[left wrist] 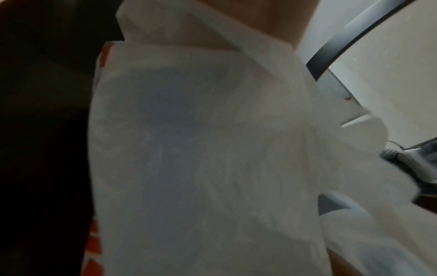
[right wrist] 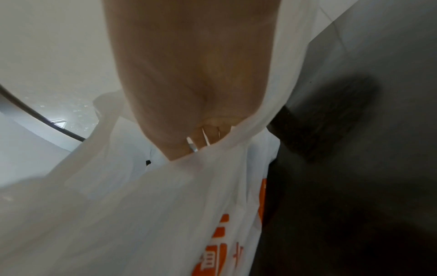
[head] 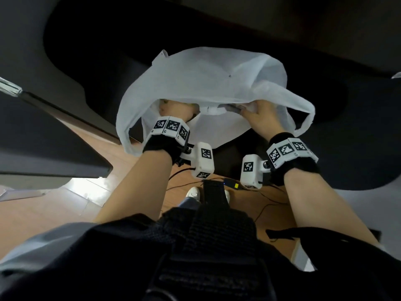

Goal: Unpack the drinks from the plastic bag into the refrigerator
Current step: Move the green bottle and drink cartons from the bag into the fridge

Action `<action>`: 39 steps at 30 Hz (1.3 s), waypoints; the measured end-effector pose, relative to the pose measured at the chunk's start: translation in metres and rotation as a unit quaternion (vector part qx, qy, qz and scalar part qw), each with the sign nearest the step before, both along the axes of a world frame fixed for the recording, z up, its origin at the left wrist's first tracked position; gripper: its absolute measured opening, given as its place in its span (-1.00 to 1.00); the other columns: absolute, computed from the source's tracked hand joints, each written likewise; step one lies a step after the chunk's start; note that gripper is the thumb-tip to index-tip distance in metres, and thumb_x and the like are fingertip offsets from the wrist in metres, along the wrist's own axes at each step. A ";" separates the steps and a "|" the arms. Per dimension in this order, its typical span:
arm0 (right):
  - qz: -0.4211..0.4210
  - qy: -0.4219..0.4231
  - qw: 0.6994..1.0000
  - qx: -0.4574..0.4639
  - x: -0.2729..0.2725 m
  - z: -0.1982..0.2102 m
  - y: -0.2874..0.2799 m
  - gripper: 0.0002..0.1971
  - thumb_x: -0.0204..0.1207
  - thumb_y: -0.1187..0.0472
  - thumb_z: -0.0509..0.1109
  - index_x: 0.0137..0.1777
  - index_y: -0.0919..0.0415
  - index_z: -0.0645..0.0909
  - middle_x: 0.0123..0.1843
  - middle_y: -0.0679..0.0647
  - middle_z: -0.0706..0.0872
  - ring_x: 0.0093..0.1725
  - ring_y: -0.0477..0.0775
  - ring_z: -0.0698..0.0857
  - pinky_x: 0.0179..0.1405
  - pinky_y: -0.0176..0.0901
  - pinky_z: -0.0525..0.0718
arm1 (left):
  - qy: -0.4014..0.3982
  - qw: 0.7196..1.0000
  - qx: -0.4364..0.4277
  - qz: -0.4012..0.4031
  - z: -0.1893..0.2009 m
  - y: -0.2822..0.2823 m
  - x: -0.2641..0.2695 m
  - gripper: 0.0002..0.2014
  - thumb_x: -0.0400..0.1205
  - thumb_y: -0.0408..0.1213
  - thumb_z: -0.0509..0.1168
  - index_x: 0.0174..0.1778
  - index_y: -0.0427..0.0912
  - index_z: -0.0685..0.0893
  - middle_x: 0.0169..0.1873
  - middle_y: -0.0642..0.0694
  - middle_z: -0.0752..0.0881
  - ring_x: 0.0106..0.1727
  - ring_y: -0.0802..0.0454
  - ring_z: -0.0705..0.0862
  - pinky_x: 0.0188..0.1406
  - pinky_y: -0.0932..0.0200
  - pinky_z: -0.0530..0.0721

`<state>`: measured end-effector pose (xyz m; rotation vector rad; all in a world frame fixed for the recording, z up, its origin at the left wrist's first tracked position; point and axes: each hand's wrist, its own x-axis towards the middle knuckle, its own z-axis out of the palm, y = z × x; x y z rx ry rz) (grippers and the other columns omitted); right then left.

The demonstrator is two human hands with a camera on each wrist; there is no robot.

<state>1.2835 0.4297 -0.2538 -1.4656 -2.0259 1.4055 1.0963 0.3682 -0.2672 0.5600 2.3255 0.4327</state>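
Note:
A white plastic bag [head: 206, 79] with orange print hangs in front of me, its mouth turned toward me. My left hand [head: 173, 110] reaches into the mouth on the left, and the film hides its fingers. One bag handle loops down beside that wrist. My right hand [head: 260, 114] pinches the bag's rim on the right with curled fingers. In the right wrist view the rim of the bag [right wrist: 141, 205] crosses the curled fingers [right wrist: 210, 130]. Through the film of the bag [left wrist: 201, 149] in the left wrist view a blurred bluish shape shows. No drink is plainly visible.
Dark surfaces [head: 325, 40] surround the bag at the back and right. A dark panel [head: 43, 131] with a metal fitting [head: 8, 88] stands at the left. Below are a wooden floor [head: 97, 140], cables with a small device [head: 232, 183], and my shoes [head: 193, 192].

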 end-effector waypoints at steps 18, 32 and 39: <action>0.036 -0.220 0.973 0.058 -0.013 0.000 0.014 -0.38 0.40 0.14 0.48 0.43 0.27 0.38 0.54 0.26 0.37 0.57 0.32 0.25 0.54 0.16 0.22 | -0.177 0.977 0.095 0.077 0.074 -0.009 0.018 -0.83 0.65 -0.23 0.24 0.06 -0.24 0.61 -0.03 -0.21 0.63 0.24 -0.22 0.65 0.24 -0.12 0.70; 0.078 -0.326 0.928 0.160 -0.035 -0.012 0.021 -0.34 0.39 0.28 0.45 0.45 0.37 0.28 0.51 0.37 0.34 0.51 0.45 0.29 0.44 0.36 0.25 | -0.420 0.880 0.206 0.076 0.117 -0.033 -0.011 -0.44 0.47 -0.02 0.21 0.35 -0.23 0.54 0.09 -0.24 0.65 0.05 -0.14 0.66 -0.04 0.00 0.73; 0.094 -0.291 0.933 0.188 -0.032 -0.014 0.023 -0.37 0.25 0.24 0.52 0.32 0.23 0.37 0.20 0.22 0.67 0.28 0.29 0.59 0.52 0.38 0.08 | -0.400 0.887 0.220 0.064 0.124 -0.035 -0.013 -0.51 0.62 -0.05 0.12 0.41 -0.25 0.49 0.09 -0.24 0.61 0.05 -0.13 0.62 -0.20 0.11 0.73</action>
